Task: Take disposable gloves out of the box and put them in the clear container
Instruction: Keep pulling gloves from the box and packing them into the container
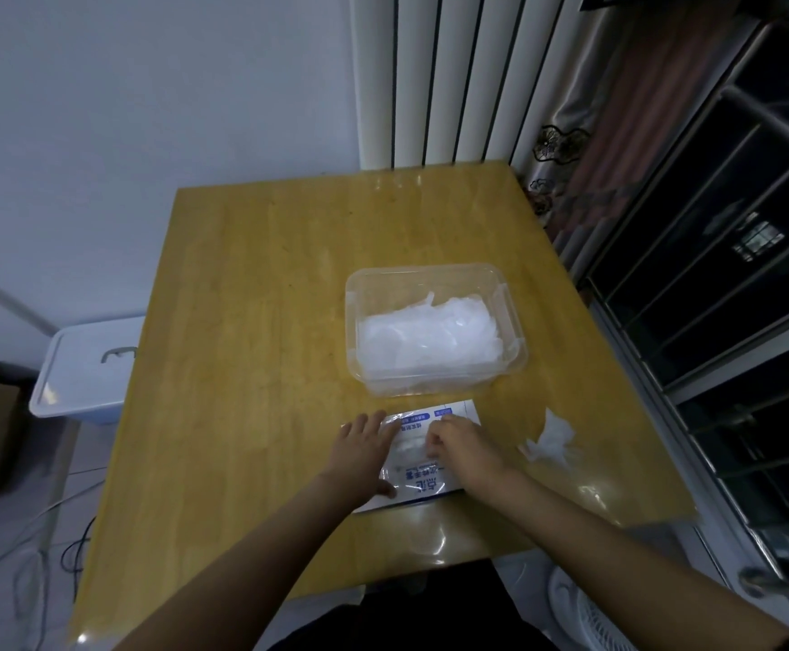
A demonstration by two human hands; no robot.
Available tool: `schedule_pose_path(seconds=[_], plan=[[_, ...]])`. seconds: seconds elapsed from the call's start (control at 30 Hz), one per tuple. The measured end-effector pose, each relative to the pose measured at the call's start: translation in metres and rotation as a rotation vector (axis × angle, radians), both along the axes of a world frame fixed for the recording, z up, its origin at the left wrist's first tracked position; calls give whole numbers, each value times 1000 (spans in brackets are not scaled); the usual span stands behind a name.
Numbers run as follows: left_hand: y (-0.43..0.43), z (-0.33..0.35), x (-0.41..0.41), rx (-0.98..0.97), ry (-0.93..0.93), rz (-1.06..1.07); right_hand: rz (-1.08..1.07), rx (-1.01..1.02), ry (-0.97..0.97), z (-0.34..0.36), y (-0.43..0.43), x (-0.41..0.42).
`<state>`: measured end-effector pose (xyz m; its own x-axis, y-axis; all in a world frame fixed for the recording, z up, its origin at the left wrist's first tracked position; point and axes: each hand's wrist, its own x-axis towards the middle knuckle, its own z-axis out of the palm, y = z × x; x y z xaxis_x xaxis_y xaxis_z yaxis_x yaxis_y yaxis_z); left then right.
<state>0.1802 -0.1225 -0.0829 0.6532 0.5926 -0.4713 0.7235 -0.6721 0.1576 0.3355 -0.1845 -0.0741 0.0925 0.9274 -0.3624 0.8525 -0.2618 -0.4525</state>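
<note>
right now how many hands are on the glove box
2. The left hand presses the left side of the glove box; the right hand, fingers curled, is at its middle opening.

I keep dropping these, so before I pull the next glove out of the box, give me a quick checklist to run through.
1. Box steadied: the left hand rests on the left part of the glove box: ok.
2. Grip on the next glove: the right hand has its fingers curled over the box; what they hold: cannot tell.
3. Clear container open, no lid on it: ok.
4. Room inside: the gloves lie below the rim: ok.
5. Nothing left out: a crumpled plastic piece, likely a glove, lies on the table right of the box: not ok.
</note>
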Motion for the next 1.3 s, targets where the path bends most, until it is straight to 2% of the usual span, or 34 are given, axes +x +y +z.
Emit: schedule_pose_path(seconds=[0.3, 0.5, 0.6, 0.67, 0.77, 0.87, 1.1, 1.17, 1.23, 1.3], plan=[[-3, 1, 1, 9, 9, 19, -23, 140, 79, 24, -12, 20], [-2, 2, 1, 16, 8, 8, 91, 233, 84, 34, -17, 2], [-2, 1, 3, 21, 14, 2, 34, 272, 87, 32, -16, 6], [-2, 0, 4, 26, 19, 1, -6, 240, 74, 32, -12, 8], [-2, -1, 4, 18, 26, 3, 1, 24, -5, 27, -5, 6], [-2, 0, 4, 16, 22, 6, 33, -42, -38, 27, 1, 1], [-3, -2, 5, 5, 24, 28, -15, 165, 61, 32, 3, -4], [-2, -2, 6, 1, 18, 33, -7, 193, 15, 32, 5, -1], [-2, -2, 6, -4, 20, 31, 44, 173, -68, 31, 5, 2], [-2, -2, 6, -8, 14, 33, 95, 71, -81, 26, 4, 3]])
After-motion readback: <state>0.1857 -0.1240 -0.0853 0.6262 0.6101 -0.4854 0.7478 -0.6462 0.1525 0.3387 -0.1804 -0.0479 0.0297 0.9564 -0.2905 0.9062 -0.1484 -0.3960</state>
